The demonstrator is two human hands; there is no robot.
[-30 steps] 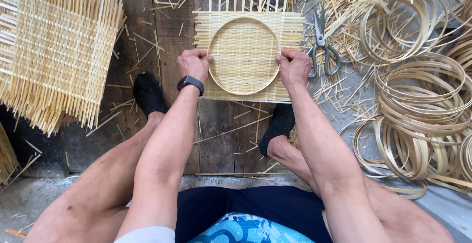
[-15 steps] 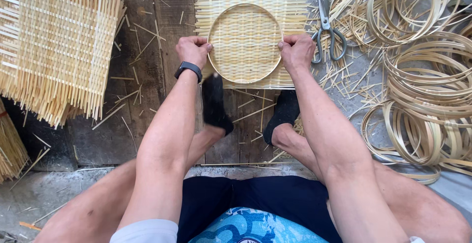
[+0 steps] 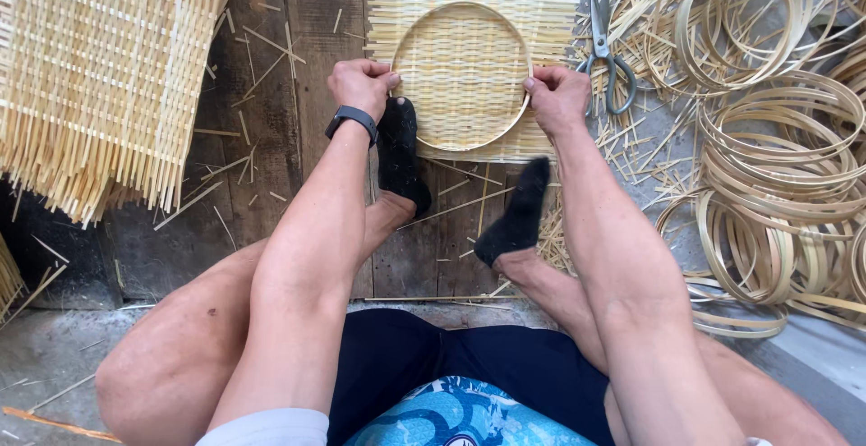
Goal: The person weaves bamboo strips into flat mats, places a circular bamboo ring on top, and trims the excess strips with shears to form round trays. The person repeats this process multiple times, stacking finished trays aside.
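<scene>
A square woven bamboo mat (image 3: 469, 13) lies on the wooden boards in front of me, with a round bamboo hoop (image 3: 462, 9) pressed onto it. My left hand (image 3: 361, 85), a black watch on its wrist, grips the hoop's left edge together with the mat. My right hand (image 3: 559, 99) grips the hoop's right edge the same way. My two feet in black socks (image 3: 401, 153) rest on the boards just below the mat; the left toe touches its lower left corner.
A stack of larger woven bamboo mats (image 3: 99, 76) lies at the left. Scissors (image 3: 606, 49) lie right of the mat. Several bamboo hoops (image 3: 785, 166) are piled at the right. Loose bamboo slivers litter the boards.
Both feet have slid forward between my arms, up to the mat's lower edge. My hands have stayed on the hoop's two sides.
</scene>
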